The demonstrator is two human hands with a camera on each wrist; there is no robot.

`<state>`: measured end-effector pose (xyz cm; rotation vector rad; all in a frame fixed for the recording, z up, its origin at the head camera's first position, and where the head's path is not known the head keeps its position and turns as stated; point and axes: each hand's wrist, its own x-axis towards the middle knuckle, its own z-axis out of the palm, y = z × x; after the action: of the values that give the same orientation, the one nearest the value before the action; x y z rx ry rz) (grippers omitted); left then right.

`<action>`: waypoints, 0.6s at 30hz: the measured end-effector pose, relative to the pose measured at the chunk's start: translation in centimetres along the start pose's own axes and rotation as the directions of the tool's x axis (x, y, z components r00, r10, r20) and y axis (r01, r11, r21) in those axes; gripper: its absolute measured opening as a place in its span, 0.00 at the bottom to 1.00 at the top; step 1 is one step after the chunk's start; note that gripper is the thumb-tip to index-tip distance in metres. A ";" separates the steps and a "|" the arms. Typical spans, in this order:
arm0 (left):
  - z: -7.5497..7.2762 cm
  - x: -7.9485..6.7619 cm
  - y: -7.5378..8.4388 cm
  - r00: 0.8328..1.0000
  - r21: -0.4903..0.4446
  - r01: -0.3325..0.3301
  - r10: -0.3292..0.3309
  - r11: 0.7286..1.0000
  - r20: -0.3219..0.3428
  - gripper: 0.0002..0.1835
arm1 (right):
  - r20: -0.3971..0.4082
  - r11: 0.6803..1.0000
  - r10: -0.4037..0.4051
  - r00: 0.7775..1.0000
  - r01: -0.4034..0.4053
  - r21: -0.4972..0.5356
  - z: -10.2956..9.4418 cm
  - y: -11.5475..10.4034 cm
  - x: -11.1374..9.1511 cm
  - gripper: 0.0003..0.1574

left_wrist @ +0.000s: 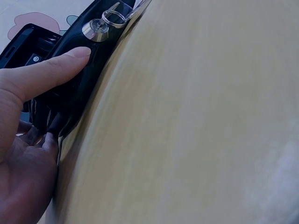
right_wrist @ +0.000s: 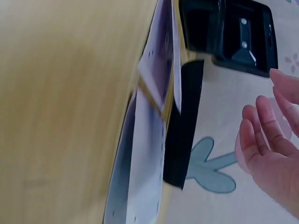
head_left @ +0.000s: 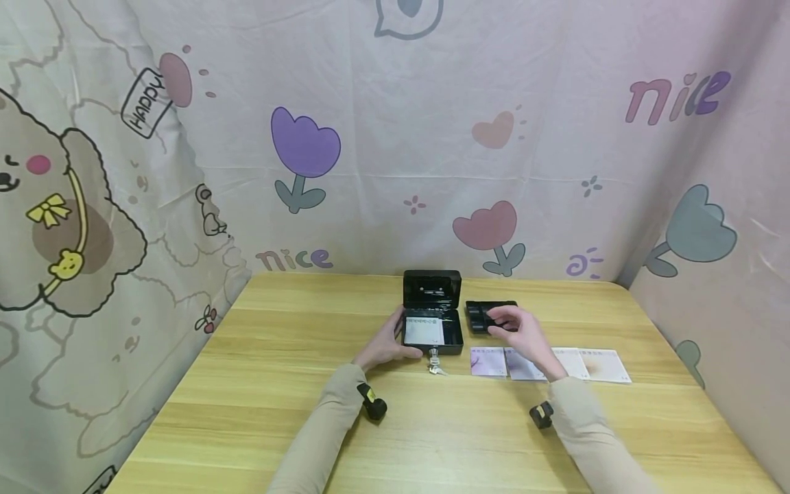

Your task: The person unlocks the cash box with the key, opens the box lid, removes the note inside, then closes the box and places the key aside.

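Printed cloth [head_left: 382, 137] hangs behind a wood-grain table [head_left: 457, 439]. Head view: one glossy black box [head_left: 455, 343] stands open, paper [head_left: 424, 331] inside, keys [head_left: 435, 369] at its front too small to count; the right hand [head_left: 523, 333] partly hides one black tray [head_left: 476, 317] and a row of four flat cards [head_left: 487, 362]. Left wrist: the left hand [left_wrist: 21, 172] grips the box's corner, fingertips hidden. Right wrist: the right hand, cropped, curves loosely, thumb and fingers apart, empty.

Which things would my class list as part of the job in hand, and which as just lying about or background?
Likely part of the job:
open black box, held by the left grip
paper inside the box
black tray, near the right grip
row of papers

Just lying about or background:
keys at the box's front, untouched
wooden table
printed cloth
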<state>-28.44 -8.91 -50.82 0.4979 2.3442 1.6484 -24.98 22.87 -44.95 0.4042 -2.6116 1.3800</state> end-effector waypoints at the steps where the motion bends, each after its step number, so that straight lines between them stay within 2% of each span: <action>1: 0.0 0.0 0.0 1.000 0.000 0.001 -0.001 1.000 0.000 0.68 | 0.011 1.000 0.004 1.000 -0.004 0.018 0.2 -0.1 0.1 0.20; 5: 0.0 0.0 0.1 1.000 -0.010 0.000 0.000 1.000 -0.001 0.67 | 0.053 0.997 0.015 0.998 -0.019 0.072 1.2 -0.9 0.3 0.20; 12: 0.0 0.1 0.0 1.000 -0.008 -0.006 0.006 1.000 0.001 0.67 | 0.114 0.991 -0.047 0.992 0.032 0.130 3.0 -1.8 1.0 0.21; 18: 0.0 0.2 0.0 1.000 -0.023 -0.002 0.002 1.000 -0.002 0.67 | 0.177 0.989 -0.032 0.984 0.006 0.147 4.3 -2.0 1.6 0.23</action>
<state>-28.61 -8.79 -50.81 0.4945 2.3243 1.6750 -26.00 17.97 -45.38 0.5981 -2.6446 1.6049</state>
